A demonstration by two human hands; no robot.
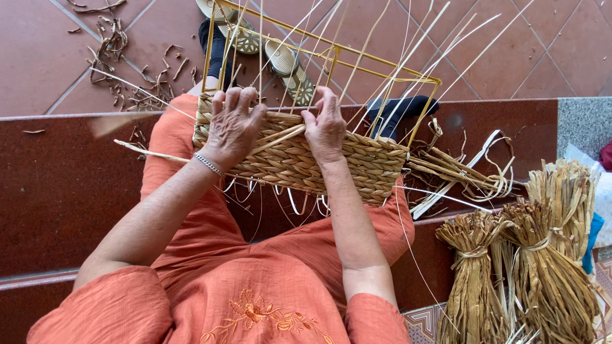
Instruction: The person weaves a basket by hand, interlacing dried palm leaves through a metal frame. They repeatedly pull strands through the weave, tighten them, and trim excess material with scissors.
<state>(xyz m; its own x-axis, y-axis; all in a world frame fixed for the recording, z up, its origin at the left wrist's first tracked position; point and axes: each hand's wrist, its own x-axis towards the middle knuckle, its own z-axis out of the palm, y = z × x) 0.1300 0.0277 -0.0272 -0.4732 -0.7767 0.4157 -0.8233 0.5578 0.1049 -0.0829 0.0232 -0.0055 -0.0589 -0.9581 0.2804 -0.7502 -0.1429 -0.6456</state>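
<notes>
Head-camera view, looking down on a seated person in an orange dress (229,286), was taken from above the lap. At the far left, a dark red stone step (57,191) was seen, and beyond it reddish floor tiles (38,57) scattered with dry fibre scraps (115,57). Across the knees a half-woven basket (357,169) was held: a band of braided straw-coloured fibre built around a yellow wire frame (331,51), with thin pale canes (408,51) standing up through it and fanning outward.

The left hand (233,124), with a silver bracelet (208,164) at its wrist, was laid over the basket's upper edge near the left corner, its fingers curled down over the rim and pressed against the weave. The right hand (326,127) was placed just beside it, toward the middle of the rim, its fingers closed around a flat strand of fibre (280,137) that ran between the two hands. Past the frame, two patterned sandals (290,64) were visible on the tiles.

To the right of the basket, loose strands (465,172) were heaped on the step. At the far right, tied bundles of dried fibre (548,255) were stood close together, touching one another.
</notes>
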